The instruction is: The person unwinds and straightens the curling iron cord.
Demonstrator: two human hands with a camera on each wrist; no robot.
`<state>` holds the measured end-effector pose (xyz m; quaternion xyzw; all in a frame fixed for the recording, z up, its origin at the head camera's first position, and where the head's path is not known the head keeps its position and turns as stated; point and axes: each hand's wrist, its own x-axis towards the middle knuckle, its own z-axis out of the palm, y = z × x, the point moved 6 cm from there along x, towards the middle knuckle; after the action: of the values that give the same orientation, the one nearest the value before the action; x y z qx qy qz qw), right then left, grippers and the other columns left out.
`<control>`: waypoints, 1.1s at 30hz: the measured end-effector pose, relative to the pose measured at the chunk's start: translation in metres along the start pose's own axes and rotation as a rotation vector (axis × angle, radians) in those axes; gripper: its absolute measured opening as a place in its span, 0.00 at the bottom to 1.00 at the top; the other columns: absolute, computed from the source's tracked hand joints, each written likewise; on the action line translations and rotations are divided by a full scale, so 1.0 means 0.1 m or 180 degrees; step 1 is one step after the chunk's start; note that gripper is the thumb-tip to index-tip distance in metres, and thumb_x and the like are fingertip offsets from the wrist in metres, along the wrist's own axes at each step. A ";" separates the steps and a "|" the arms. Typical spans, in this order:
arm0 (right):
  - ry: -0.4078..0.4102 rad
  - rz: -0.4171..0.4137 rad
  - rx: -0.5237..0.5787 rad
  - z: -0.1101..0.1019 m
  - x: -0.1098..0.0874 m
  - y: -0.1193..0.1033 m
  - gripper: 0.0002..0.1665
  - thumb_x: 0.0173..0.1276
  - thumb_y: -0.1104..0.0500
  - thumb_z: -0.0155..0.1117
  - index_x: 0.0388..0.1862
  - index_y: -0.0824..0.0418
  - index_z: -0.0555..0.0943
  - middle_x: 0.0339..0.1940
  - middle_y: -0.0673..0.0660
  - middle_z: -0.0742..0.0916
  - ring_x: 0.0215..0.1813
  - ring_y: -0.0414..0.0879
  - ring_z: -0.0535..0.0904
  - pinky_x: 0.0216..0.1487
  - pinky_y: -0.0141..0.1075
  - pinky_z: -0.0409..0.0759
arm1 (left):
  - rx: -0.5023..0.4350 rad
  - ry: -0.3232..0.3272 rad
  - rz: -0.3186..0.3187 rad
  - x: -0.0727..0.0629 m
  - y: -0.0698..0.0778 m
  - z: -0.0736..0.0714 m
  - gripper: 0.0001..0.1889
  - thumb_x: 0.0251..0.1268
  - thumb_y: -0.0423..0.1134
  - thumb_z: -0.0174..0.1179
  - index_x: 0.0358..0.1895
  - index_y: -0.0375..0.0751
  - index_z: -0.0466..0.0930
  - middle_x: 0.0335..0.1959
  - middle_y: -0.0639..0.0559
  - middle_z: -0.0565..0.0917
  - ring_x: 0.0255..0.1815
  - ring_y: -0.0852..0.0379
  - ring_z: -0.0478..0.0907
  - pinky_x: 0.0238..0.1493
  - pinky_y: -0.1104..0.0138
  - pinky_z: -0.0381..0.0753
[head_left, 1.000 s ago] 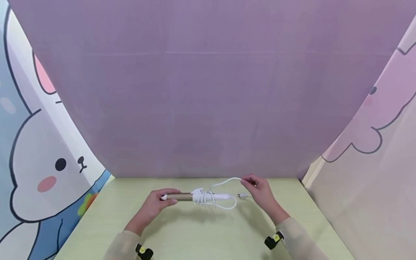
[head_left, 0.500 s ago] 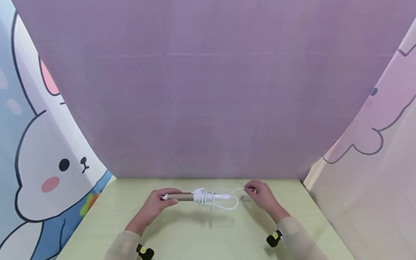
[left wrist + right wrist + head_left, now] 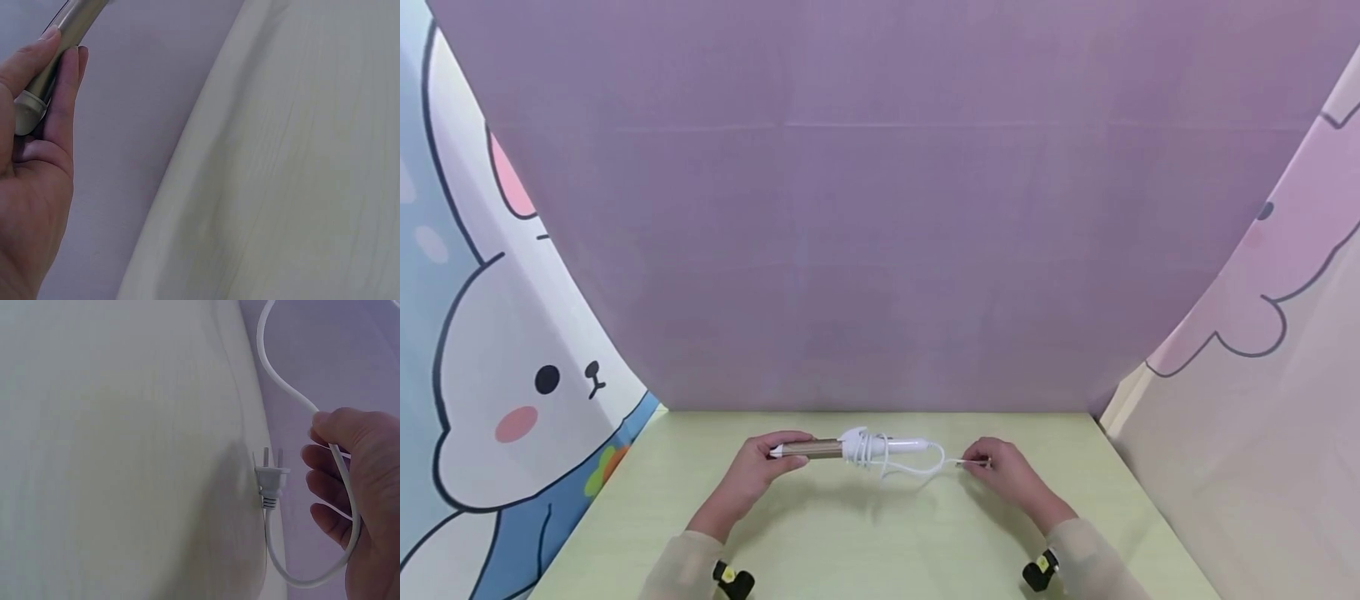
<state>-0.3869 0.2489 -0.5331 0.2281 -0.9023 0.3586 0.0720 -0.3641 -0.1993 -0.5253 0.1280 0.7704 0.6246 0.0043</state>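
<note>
A curling iron (image 3: 880, 447) with a white handle and a bronze barrel (image 3: 72, 28) is held level above the table. My left hand (image 3: 751, 479) grips the barrel near its pale tip, thumb on one side and fingers on the other. White cord (image 3: 867, 450) is wound in several turns around the handle. From there a loop runs to my right hand (image 3: 1003, 475), which pinches the cord (image 3: 284, 384) between thumb and forefinger. In the right wrist view the loose end curves below that hand, and its two-pin plug (image 3: 272, 480) hangs with the prongs upward.
The pale wood-grain table (image 3: 865, 550) lies under both hands. Behind it rises a purple cloth backdrop (image 3: 880, 250). Cartoon-printed panels stand at the left (image 3: 490, 333) and right (image 3: 1262, 400).
My right hand has come down toward the table, drawing the cord from a high arc to a lower line beside the handle. My left hand keeps its grip on the barrel, nearly still.
</note>
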 end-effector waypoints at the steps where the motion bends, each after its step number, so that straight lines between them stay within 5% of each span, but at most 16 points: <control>1: -0.0016 -0.0009 0.0018 0.00 -0.01 0.00 0.03 0.75 0.63 0.77 0.43 0.55 0.92 0.40 0.41 0.89 0.43 0.37 0.83 0.46 0.36 0.84 | -0.0007 0.0002 0.0000 0.00 0.00 0.00 0.20 0.70 0.38 0.78 0.63 0.43 0.91 0.64 0.38 0.86 0.45 0.54 0.82 0.46 0.59 0.81; 7: -0.0070 -0.0214 0.0061 0.00 -0.08 -0.09 0.04 0.73 0.64 0.78 0.42 0.55 0.92 0.38 0.42 0.89 0.38 0.36 0.81 0.40 0.34 0.82 | -0.0042 0.0029 0.0006 0.01 -0.01 0.00 0.21 0.69 0.39 0.79 0.63 0.43 0.91 0.64 0.38 0.86 0.43 0.55 0.80 0.43 0.61 0.79; 17: -0.0105 -0.0396 -0.0186 0.03 -0.14 -0.35 0.12 0.74 0.56 0.80 0.50 0.61 0.90 0.45 0.53 0.91 0.48 0.45 0.87 0.52 0.45 0.88 | -0.0113 0.0058 0.0088 0.04 -0.02 -0.01 0.20 0.69 0.38 0.79 0.63 0.44 0.91 0.60 0.44 0.89 0.46 0.55 0.84 0.48 0.58 0.84; 27: 0.0529 -0.1414 -0.0675 0.23 -0.19 -0.79 0.20 0.63 0.58 0.87 0.53 0.56 0.91 0.49 0.48 0.91 0.52 0.44 0.87 0.54 0.43 0.88 | -0.0136 0.0043 0.0087 0.05 -0.01 0.02 0.21 0.71 0.36 0.78 0.65 0.40 0.90 0.62 0.38 0.86 0.42 0.56 0.81 0.44 0.61 0.81; 33: 0.0641 -0.1395 -0.0492 0.39 -0.20 -0.90 0.25 0.62 0.61 0.87 0.58 0.56 0.91 0.53 0.50 0.91 0.54 0.47 0.88 0.55 0.44 0.88 | -0.0161 0.0038 0.0124 0.06 0.01 0.03 0.22 0.70 0.37 0.78 0.65 0.39 0.89 0.63 0.35 0.86 0.42 0.56 0.80 0.43 0.61 0.81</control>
<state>-0.3262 0.1722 -0.5122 0.3752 -0.8443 0.2853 0.2548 -0.3693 -0.1950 -0.5241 0.1391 0.7516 0.6447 -0.0092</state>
